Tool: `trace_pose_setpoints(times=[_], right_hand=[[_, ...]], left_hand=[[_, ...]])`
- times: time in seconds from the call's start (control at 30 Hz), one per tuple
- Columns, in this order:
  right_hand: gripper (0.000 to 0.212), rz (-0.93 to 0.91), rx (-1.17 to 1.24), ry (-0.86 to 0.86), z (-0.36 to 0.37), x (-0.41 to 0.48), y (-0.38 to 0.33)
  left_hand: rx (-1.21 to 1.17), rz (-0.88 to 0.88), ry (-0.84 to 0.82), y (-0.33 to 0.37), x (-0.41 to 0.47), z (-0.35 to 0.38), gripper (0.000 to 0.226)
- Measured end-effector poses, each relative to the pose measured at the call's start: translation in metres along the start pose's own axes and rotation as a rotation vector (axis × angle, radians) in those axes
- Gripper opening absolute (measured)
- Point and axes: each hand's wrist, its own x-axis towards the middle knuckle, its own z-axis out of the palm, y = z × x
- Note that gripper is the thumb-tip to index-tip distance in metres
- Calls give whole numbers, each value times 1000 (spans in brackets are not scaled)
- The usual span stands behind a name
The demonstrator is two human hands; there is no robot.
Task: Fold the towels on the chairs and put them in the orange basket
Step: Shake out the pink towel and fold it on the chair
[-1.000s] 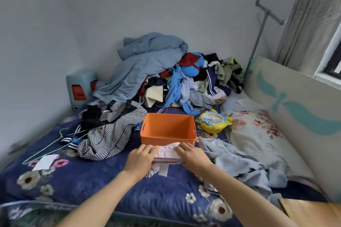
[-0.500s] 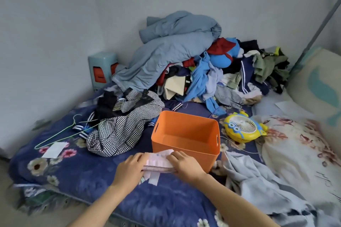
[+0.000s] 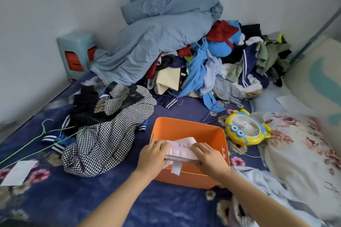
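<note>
Head view: left hand (image 3: pixel 153 155) and right hand (image 3: pixel 208 158) each grip an end of the folded towel (image 3: pixel 181 150) over the orange basket (image 3: pixel 191 131).

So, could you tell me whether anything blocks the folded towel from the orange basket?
Nothing visible does: left hand and right hand hold the folded towel over the orange basket, whose visible inside is bare.
</note>
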Motion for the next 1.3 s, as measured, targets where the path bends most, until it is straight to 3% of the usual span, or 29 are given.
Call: trace_pose_setpoints(times=[0.2, 0.3, 0.53, 0.73, 0.93, 1.1, 1.17, 1.23, 1.3], right_hand=[[67, 111, 54, -75, 39, -7, 46], [58, 169, 112, -112, 61, -9, 66], [61, 269, 136, -63, 91, 12, 93], [43, 366, 176, -27, 111, 30, 109], [41, 519, 223, -73, 151, 41, 109], [62, 541, 193, -185, 184, 46, 107], [70, 530, 166, -209, 202, 49, 107], [65, 485, 144, -211, 213, 52, 104], [45, 430, 122, -209, 224, 56, 104]], left_hand=[[80, 98, -221, 9, 38, 47, 51], [108, 95, -270, 12, 52, 65, 53], [90, 122, -376, -1, 98, 80, 63], [151, 179, -471, -18, 140, 88, 54], [283, 338, -487, -42, 158, 144, 40], [365, 457, -464, -63, 153, 181, 11], [300, 427, -486, -71, 146, 194, 22], [249, 390, -496, -77, 139, 202, 27], [242, 369, -528, -79, 130, 208, 27]])
